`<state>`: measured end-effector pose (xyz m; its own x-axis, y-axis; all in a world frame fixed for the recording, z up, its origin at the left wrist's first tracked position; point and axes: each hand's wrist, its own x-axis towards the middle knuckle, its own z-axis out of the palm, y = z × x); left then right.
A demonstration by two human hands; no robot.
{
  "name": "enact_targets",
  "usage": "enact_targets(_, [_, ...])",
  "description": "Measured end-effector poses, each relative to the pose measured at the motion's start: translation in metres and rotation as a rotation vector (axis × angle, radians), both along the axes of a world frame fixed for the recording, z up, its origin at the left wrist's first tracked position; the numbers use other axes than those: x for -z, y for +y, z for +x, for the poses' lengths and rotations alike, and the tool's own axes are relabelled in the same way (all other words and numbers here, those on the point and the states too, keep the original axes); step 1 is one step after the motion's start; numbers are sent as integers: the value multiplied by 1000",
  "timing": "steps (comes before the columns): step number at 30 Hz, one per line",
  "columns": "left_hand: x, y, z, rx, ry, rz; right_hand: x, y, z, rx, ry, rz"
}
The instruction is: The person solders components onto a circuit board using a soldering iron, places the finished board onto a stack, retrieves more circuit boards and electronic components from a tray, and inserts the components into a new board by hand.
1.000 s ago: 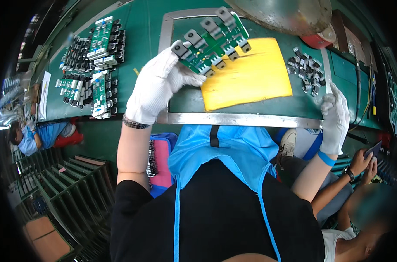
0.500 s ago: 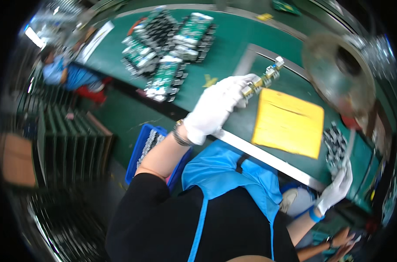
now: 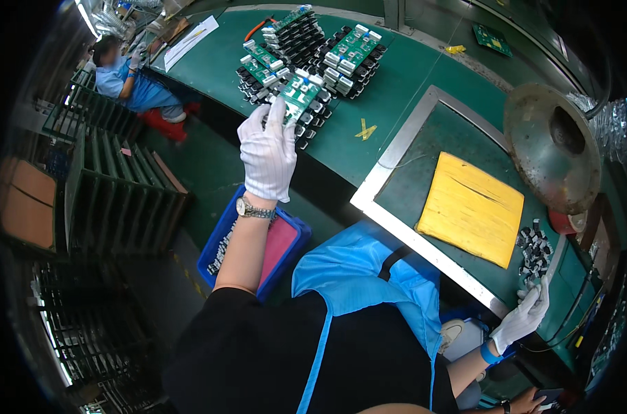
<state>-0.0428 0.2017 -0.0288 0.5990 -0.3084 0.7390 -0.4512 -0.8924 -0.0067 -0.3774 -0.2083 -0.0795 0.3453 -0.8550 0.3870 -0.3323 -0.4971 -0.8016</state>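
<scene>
My left hand, in a white striped glove, is at the front stack of populated circuit boards. Its fingers are closed on the near edge of the top green circuit board, which lies level on the boards under it. My right hand, also gloved, is at the near end of a loose pile of small black components with silver parts. Its fingers are bent together there; whatever is between them is too small to make out.
A yellow pad lies inside a metal frame on the green bench. Further board stacks stand behind my left hand. A round metal lamp shade overhangs the right side. Below is a blue bin; a co-worker sits far left.
My left hand has carried a circuit board left from above the yellow pad onto the front stack. My right hand has stayed by the component pile, its fingers now more bent.
</scene>
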Motion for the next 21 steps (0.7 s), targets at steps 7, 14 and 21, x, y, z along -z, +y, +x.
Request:
enact_targets(7, [9,-6,-3,-41,121,-109,-1,7,-6,-17,-71,65])
enact_targets(14, [10,6,8,117,256,-107,-19,19,16,-64,-148,23])
enact_targets(21, [18,6,15,172,196,-73,-17,21,15,-79,-176,-38])
